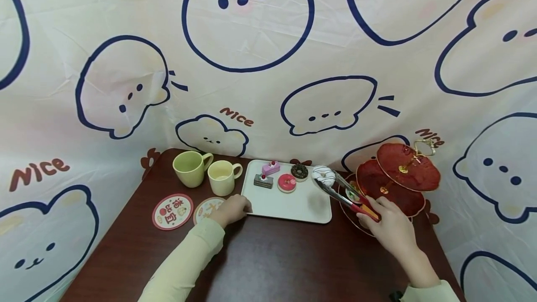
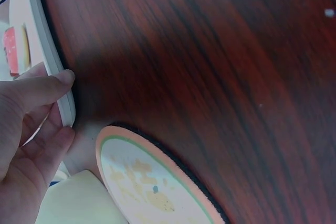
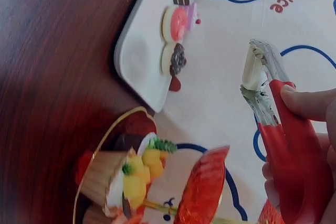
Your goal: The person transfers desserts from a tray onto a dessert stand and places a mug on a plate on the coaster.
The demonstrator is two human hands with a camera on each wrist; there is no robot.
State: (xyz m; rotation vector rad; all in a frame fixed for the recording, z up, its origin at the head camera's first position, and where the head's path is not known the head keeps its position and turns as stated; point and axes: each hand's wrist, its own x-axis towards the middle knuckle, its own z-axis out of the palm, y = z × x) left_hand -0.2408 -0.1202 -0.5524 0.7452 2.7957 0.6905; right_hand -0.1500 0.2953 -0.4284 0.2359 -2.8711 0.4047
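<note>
My left hand (image 1: 231, 209) pinches the near left corner of a white tray (image 1: 293, 209), with the thumb (image 2: 47, 88) over its rim in the left wrist view. With my right hand (image 1: 390, 227) I grip red-handled metal tongs (image 3: 289, 145). Their tips hold a white-iced toy donut (image 1: 324, 175), raised near the tray's right side. On the tray lie a pink donut (image 1: 287, 183), a chocolate donut (image 1: 299, 172), a dark cake slice (image 1: 263, 181) and a purple cake slice (image 1: 271, 168).
A red tiered stand (image 1: 413, 174) rises at the right, with a toy cupcake (image 3: 105, 174) on its bottom tier. Left of the tray are a green mug (image 1: 189, 170), a cream mug (image 1: 221, 178), a red-rimmed coaster (image 1: 172, 212) and a second coaster (image 2: 152, 187). Patterned cloth hangs behind.
</note>
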